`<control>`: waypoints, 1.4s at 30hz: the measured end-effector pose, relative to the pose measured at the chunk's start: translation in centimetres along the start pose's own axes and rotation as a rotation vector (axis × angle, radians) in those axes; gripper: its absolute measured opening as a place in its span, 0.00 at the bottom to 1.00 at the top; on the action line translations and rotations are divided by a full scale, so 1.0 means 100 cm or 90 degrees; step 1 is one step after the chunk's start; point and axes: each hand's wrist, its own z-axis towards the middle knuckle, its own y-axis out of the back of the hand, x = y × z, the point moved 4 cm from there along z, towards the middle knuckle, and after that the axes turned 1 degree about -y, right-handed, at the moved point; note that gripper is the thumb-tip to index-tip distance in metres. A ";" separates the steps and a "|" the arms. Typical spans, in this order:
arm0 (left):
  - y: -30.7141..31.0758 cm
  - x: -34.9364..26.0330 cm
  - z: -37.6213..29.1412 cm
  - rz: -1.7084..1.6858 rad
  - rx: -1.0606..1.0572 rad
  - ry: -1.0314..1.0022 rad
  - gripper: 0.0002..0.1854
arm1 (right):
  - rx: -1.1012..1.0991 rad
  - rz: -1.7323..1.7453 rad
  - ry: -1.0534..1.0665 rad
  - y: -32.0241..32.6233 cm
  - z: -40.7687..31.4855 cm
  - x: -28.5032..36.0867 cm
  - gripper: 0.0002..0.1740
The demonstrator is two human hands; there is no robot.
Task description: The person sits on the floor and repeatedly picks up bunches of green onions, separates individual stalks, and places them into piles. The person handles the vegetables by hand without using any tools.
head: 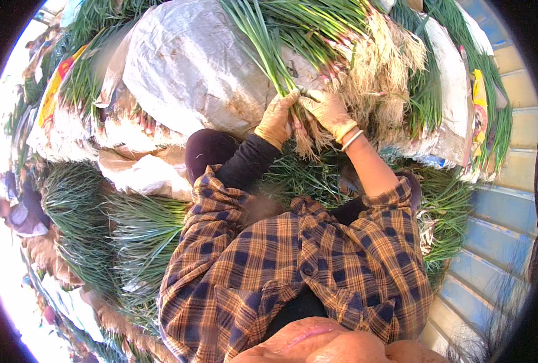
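Observation:
Both my hands wear pale yellow gloves and meet at a small bunch of spring onions (276,68). My left hand (278,119) is closed around its stems just above the roots. My right hand (328,111) touches the bunch from the other side, its thumb and fingertips at the stems; a white bracelet circles that wrist. The green leaves point up and away, and the pale roots (304,139) hang below my hands. Beyond my right hand lies a large heap of spring onions (341,38) with long stringy roots (387,59). A white woven sack (192,68) lies beyond my left hand.
Loose green leaves (310,177) cover the ground by my legs. More bundled spring onions (146,231) lie at the left, near crumpled sacking (146,170). Further bundles (425,90) stand at the right beside a blue and cream ribbed metal wall (500,240). Another person (26,218) is at the far left.

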 end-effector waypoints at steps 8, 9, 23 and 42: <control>0.022 -0.017 -0.007 -0.091 -0.123 -0.028 0.11 | -0.573 -0.132 0.170 0.207 -0.161 -0.060 0.17; 0.026 -0.018 -0.008 -0.090 -0.118 -0.021 0.11 | -0.670 0.023 0.190 0.238 -0.195 -0.089 0.20; 0.015 0.001 -0.011 -0.153 -0.010 0.100 0.20 | -0.303 0.139 0.051 0.138 -0.127 -0.106 0.16; 0.017 0.005 -0.010 -0.103 -0.094 0.018 0.09 | -0.144 -0.201 0.077 -0.010 -0.032 0.014 0.21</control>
